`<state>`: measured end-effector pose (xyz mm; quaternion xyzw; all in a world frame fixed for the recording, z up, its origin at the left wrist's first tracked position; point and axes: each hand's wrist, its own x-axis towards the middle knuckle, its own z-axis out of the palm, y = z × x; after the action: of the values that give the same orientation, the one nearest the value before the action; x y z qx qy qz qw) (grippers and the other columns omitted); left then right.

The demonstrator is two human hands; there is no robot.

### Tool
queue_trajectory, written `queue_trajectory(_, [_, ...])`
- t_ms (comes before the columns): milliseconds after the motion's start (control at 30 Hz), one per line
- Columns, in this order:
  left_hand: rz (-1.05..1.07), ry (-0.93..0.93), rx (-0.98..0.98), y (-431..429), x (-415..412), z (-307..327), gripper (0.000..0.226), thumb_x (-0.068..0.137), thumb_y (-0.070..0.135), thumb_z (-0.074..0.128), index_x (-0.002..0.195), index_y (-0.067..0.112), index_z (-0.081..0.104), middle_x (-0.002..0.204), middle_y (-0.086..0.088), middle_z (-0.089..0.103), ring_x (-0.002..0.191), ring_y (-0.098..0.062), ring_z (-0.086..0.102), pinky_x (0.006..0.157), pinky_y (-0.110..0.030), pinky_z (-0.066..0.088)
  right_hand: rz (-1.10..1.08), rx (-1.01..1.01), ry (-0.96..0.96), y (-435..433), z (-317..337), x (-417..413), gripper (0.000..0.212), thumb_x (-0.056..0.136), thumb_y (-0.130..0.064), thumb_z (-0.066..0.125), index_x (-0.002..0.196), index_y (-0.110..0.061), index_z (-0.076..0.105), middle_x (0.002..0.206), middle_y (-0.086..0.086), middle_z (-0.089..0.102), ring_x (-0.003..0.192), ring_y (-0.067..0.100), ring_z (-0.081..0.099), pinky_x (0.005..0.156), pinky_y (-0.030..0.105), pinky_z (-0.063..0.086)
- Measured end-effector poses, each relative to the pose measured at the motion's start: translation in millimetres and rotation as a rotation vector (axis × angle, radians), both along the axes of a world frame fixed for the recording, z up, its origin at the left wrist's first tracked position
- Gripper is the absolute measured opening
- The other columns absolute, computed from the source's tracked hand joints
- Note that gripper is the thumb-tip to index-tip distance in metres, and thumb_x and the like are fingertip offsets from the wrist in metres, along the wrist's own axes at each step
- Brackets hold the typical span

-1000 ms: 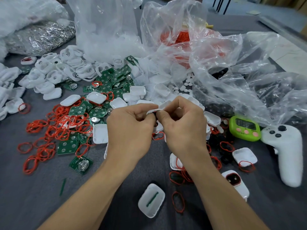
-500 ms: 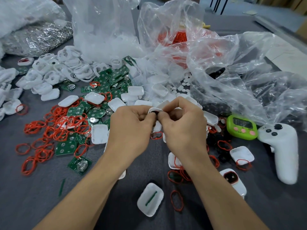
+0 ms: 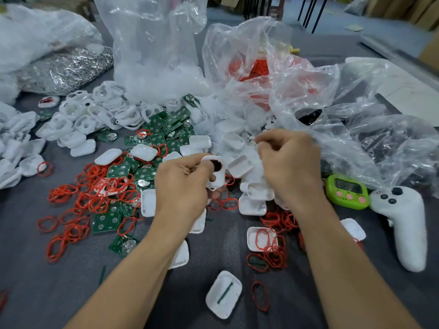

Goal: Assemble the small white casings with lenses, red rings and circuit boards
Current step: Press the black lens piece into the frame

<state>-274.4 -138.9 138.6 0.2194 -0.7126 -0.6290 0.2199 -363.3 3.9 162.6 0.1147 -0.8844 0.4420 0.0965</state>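
Note:
My left hand (image 3: 183, 186) grips a small white casing (image 3: 217, 172) with a dark round opening, held above the grey table. My right hand (image 3: 288, 162) hovers to the right of it over the small white round lenses (image 3: 269, 125), fingers curled; whether it pinches anything is hidden. Green circuit boards (image 3: 164, 131) lie in a heap behind my left hand. Red rings (image 3: 92, 193) are strewn on the left, with more red rings (image 3: 275, 252) near my right forearm. Loose white casing halves (image 3: 251, 205) lie between my hands.
Clear plastic bags (image 3: 273, 74) stand at the back and right. A pile of white frames (image 3: 78, 117) lies far left. A green timer (image 3: 346, 191) and a white controller (image 3: 403, 224) sit on the right. A casing half (image 3: 223, 294) lies near me.
My hands have come apart. The right hand has let go of the casing and moved up and right toward the lenses. The left hand keeps the casing.

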Motion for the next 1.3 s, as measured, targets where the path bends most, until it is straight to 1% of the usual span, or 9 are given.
queue_trajectory(100, [0.031,0.011,0.127,-7,-1,0,0.04,0.094,0.001,0.066,0.07,0.028,0.083,0.06,-0.008,0.063,0.055,-0.041,0.062,0.047,-0.041,0.059,-0.053,0.357,-0.053,-6,9,-56,0.024,0.091,-0.002,0.062,0.095,-0.015,0.081,0.092,0.004,0.077,0.074,0.018,0.069,0.065,0.023,0.057])
queue_trajectory(200, [0.021,0.007,0.191,-7,-1,0,0.033,0.095,0.003,0.066,0.076,0.024,0.084,0.068,-0.013,0.065,0.059,-0.031,0.06,0.05,-0.029,0.056,0.038,0.78,-0.082,-22,7,-92,0.022,0.093,-0.011,0.064,0.113,-0.008,0.073,0.114,0.01,0.07,0.107,0.029,0.066,0.083,0.031,0.054])
queue_trajectory(367, [-0.081,-0.004,0.45,-2,0,3,0.022,0.099,0.007,0.063,0.088,0.013,0.081,0.082,-0.009,0.078,0.067,-0.019,0.074,0.055,-0.025,0.059,0.133,0.982,-0.052,-36,-2,-104,0.004,0.09,-0.009,0.064,0.093,-0.009,0.067,0.085,0.008,0.058,0.075,0.025,0.053,0.068,0.032,0.044])
queue_trajectory(500, [-0.172,0.002,0.659,-4,-2,5,0.021,0.101,0.003,0.055,0.094,0.004,0.074,0.084,-0.011,0.077,0.073,-0.021,0.076,0.059,-0.03,0.061,0.191,0.905,-0.086,-32,-9,-104,0.015,0.09,-0.008,0.062,0.101,-0.01,0.073,0.106,0.01,0.07,0.088,0.026,0.064,0.078,0.035,0.057])
queue_trajectory(600, [-0.18,-0.007,0.639,-5,-2,4,0.017,0.098,0.0,0.056,0.093,0.003,0.071,0.086,-0.012,0.077,0.073,-0.021,0.075,0.059,-0.028,0.061,0.157,0.723,-0.061,-23,-8,-98,0.016,0.089,-0.005,0.063,0.088,-0.015,0.075,0.097,0.006,0.074,0.09,0.025,0.067,0.079,0.033,0.058])
queue_trajectory(767, [-0.161,0.004,0.454,-7,0,3,0.014,0.096,0.0,0.063,0.092,0.007,0.074,0.081,-0.009,0.077,0.063,-0.019,0.072,0.054,-0.025,0.057,0.046,0.167,0.053,-5,11,-58,0.018,0.078,-0.013,0.073,0.064,-0.024,0.067,0.059,-0.011,0.066,0.058,0.0,0.063,0.049,0.008,0.042])
queue_trajectory(900, [-0.236,0.017,0.49,-5,0,4,0.015,0.092,0.0,0.066,0.09,0.009,0.077,0.078,-0.007,0.076,0.064,-0.02,0.072,0.056,-0.027,0.059,0.198,-0.322,-0.16,2,4,-5,0.004,0.068,-0.015,0.07,0.069,-0.014,0.066,0.059,0.004,0.069,0.055,0.017,0.072,0.048,0.027,0.05])
queue_trajectory(1100, [-0.765,0.084,0.937,-18,2,1,0.008,0.086,0.017,0.074,0.094,0.016,0.077,0.101,-0.004,0.07,0.097,-0.022,0.069,0.092,-0.04,0.058,0.2,-0.43,-0.218,3,-17,21,0.013,0.063,-0.027,0.07,0.067,-0.016,0.065,0.058,0.005,0.068,0.056,0.024,0.072,0.054,0.033,0.052])
queue_trajectory(1300, [-0.791,0.151,1.091,-27,-4,2,0.039,0.073,0.009,0.083,0.111,0.011,0.078,0.078,0.001,0.065,0.068,-0.012,0.065,0.075,-0.028,0.059,0.157,-0.55,-0.251,1,-20,21,0.009,0.067,-0.015,0.069,0.062,-0.019,0.064,0.054,0.005,0.064,0.054,0.022,0.07,0.05,0.025,0.048])
